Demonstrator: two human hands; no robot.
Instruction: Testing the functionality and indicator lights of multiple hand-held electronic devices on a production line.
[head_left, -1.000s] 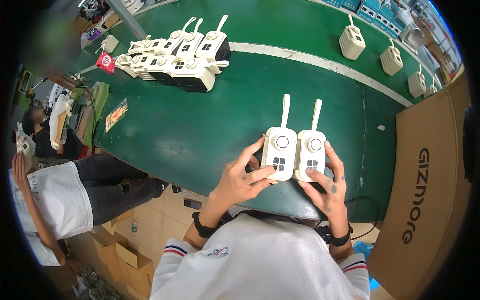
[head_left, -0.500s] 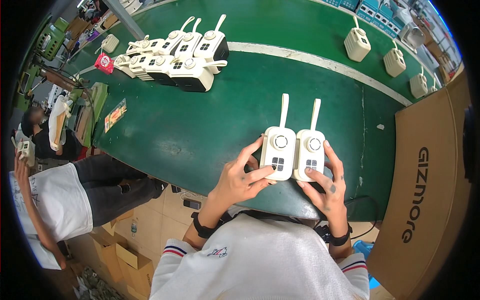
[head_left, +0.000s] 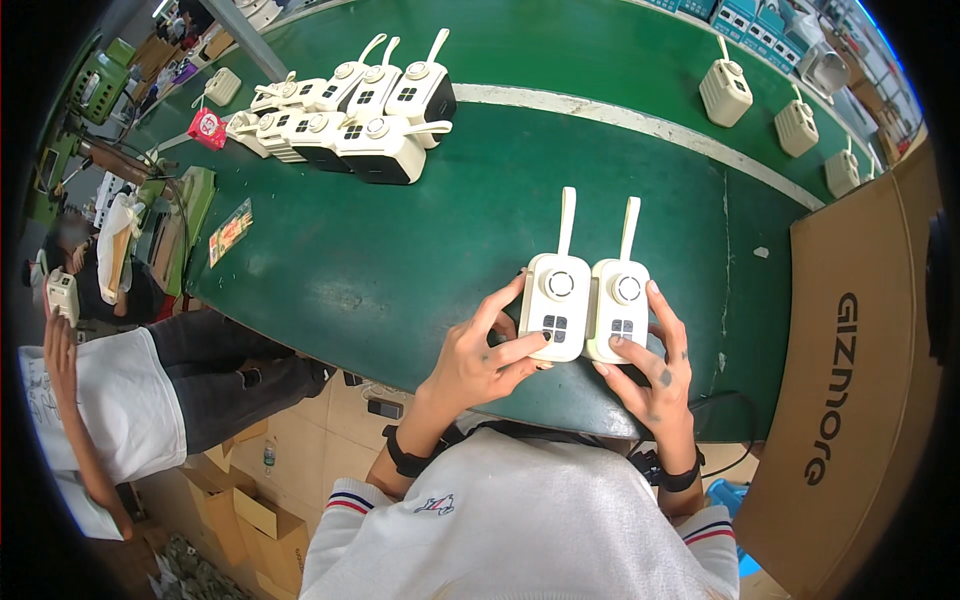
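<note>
Two smooth cream plastic devices [head_left: 588, 308] between the hands lie on the matt green bench [head_left: 400, 250]; beside them, plain brown cardboard [head_left: 850, 400].

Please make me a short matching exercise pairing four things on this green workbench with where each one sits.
Things:
1. two cream handheld units with upright antennas
2. cluster of cream units
3. large brown cardboard sheet
4. small red packet

Places:
A. far left of the bench
B. between the left hand and right hand
C. right edge of the bench
D. far side, left of centre

Pairs: 1-B, 2-D, 3-C, 4-A
</note>
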